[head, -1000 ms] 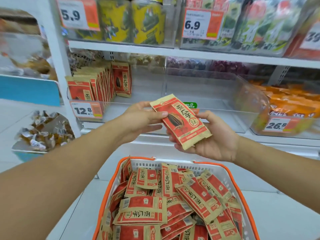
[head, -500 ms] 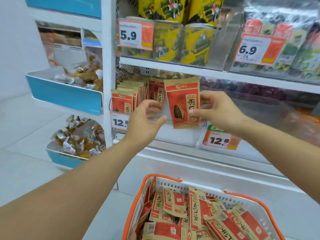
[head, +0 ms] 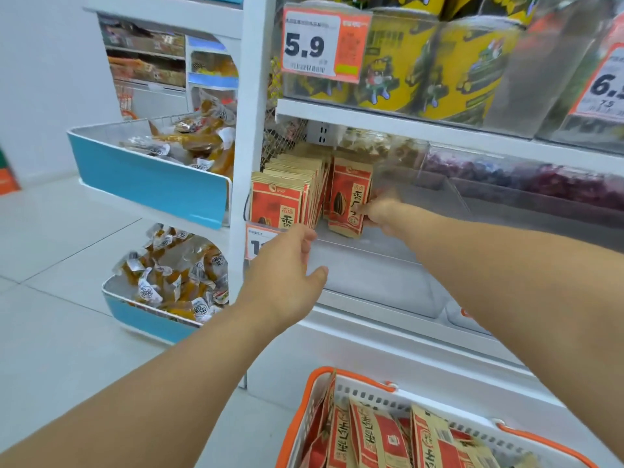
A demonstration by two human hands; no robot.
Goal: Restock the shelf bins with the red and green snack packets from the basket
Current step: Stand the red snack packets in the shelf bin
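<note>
My right hand [head: 380, 212] holds a red snack packet [head: 347, 197] upright inside the clear shelf bin [head: 371, 275], just right of a standing row of matching red packets [head: 287, 194]. My left hand [head: 287, 275] hovers with relaxed fingers in front of the bin's left front corner and holds nothing. It partly covers the price tag [head: 256, 244]. At the bottom, the orange and white basket [head: 314, 393] holds several more red packets [head: 378, 437]. No green packets show.
The shelf above carries yellow snack tubs [head: 405, 62] behind a 5.9 price tag [head: 310, 45]. To the left stand blue trays [head: 148, 177] of wrapped sweets. Purple and dark packs [head: 506, 170] fill the bin behind at the right.
My right hand has carried the red packet from in front of the shelf into the bin beside the row. My left hand has let go and dropped lower. The view has shifted left.
</note>
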